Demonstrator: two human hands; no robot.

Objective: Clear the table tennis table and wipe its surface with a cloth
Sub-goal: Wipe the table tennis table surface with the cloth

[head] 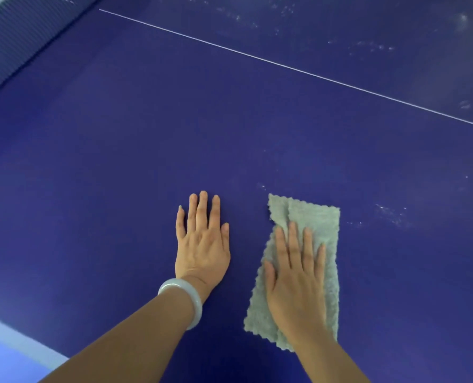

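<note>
a person's right hand point(296, 275) presses straight fingers flat on a grey cloth point(316, 217) on a blue table point(119, 161); left hand point(201, 244) rests flat beside it, fingers straight.

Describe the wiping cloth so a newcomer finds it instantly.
On the dark blue table tennis table, look low and right of centre, nearer than the white line. The cloth lies flat under the right hand; it is the only pale grey-green, scallop-edged thing, while the left hand rests on bare table.
</note>
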